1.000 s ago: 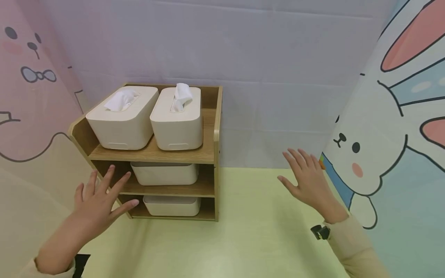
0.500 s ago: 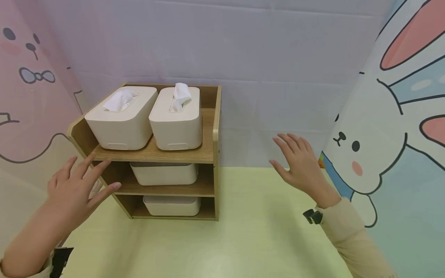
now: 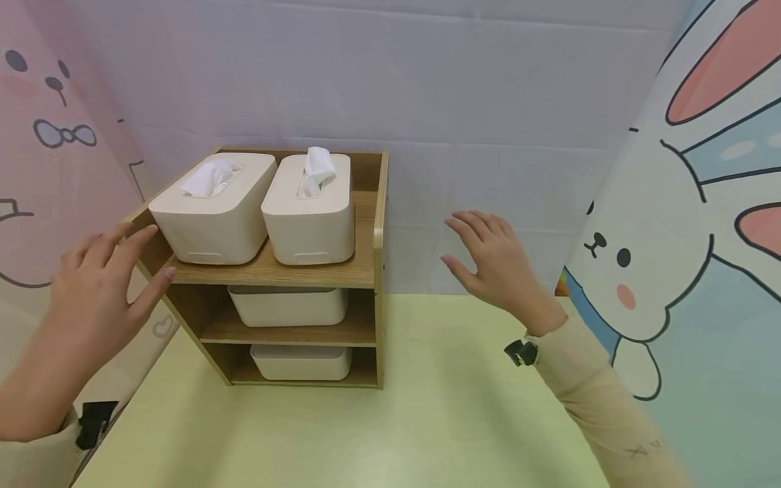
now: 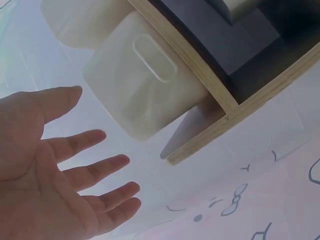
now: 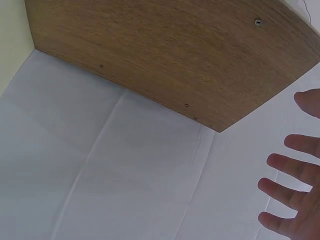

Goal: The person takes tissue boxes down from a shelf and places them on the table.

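Observation:
A wooden shelf unit (image 3: 379, 318) stands on the pale green table, left of centre in the head view. Two cream tissue boxes sit side by side on its top level: the left tissue box (image 3: 207, 234) and the right tissue box (image 3: 311, 234), each with a white tissue poking out. My left hand (image 3: 94, 298) is held in the air by the unit's left side, fingers spread, holding nothing. In the left wrist view the near tissue box (image 4: 115, 90) appears beyond the fingertips. To the right of the unit, apart from it, my right hand (image 3: 491, 264) hovers with extended fingers, holding nothing.
Cream bins fill part of the lower levels: a middle bin (image 3: 289, 308) and a bottom bin (image 3: 302, 364). A pale cloth wall (image 3: 518, 122) rises behind. Cartoon-printed panels flank both sides, with a rabbit panel (image 3: 665, 271) at right. The table (image 3: 390, 434) spreads out in front.
My left hand has moved left and up from in front of the lower shelves to beside the top level. The right hand has moved up and leftward, nearer the unit.

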Available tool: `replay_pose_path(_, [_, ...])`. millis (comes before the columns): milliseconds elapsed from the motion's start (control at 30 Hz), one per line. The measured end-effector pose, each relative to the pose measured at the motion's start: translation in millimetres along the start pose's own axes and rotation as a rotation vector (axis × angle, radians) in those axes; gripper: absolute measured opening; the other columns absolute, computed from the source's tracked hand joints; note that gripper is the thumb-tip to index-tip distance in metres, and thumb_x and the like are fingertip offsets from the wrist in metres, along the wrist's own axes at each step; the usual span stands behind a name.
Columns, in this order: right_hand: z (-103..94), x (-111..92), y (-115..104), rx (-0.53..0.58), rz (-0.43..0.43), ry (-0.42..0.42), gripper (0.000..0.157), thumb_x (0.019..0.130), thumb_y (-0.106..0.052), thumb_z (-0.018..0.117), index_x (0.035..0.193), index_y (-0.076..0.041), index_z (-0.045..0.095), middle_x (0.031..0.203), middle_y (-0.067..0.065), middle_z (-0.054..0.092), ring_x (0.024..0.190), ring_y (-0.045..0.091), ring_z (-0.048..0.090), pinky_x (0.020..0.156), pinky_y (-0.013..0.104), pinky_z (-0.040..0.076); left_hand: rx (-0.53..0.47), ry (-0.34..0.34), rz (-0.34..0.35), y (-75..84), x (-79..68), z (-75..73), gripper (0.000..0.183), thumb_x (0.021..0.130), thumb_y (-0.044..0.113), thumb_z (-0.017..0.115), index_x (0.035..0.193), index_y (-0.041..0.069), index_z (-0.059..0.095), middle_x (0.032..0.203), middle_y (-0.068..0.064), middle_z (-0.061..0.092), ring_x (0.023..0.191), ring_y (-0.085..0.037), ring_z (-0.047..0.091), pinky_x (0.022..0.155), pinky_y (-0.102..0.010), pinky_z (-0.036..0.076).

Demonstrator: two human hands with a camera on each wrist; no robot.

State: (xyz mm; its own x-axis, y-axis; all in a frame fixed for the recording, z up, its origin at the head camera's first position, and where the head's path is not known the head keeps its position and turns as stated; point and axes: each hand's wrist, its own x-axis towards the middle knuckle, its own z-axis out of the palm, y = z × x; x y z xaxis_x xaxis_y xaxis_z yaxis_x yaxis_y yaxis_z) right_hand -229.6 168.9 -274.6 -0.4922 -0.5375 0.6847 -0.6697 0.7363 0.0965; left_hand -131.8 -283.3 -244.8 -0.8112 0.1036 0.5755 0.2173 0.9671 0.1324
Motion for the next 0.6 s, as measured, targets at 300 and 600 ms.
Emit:
replay_pose_path(300, [0.0, 32, -15, 0.033, -0.036, 0.021, 0.048, 0.087, -0.030, 0.055, 0.126, -0.003, 0.051, 0.125, 0.014, 0.054, 0.117, 0.031, 0.047, 0.100, 0.048, 0.035, -0.007, 0.059, -0.049, -8.9, 19.7, -2.5, 0.044, 0.091, 0.013, 0.044, 0.130, -0.006, 0.038, 0.132, -0.036, 0.036, 0.117, -0.059, 0.029, 0.094, -0.071, 0.020])
replay_pose_path(600, [-2.8, 64, -29, 0.045, -0.068, 0.017, 0.048, 0.088, -0.033, 0.053, 0.127, -0.005, 0.050, 0.126, 0.012, 0.054, 0.118, 0.029, 0.047, 0.103, 0.044, 0.034, 0.046, 0.009, -0.064, -30.4, 37.8, 5.6, 0.045, 0.091, 0.011, 0.042, 0.131, -0.010, 0.035, 0.129, -0.037, 0.038, 0.114, -0.059, 0.030, 0.096, -0.067, 0.022])
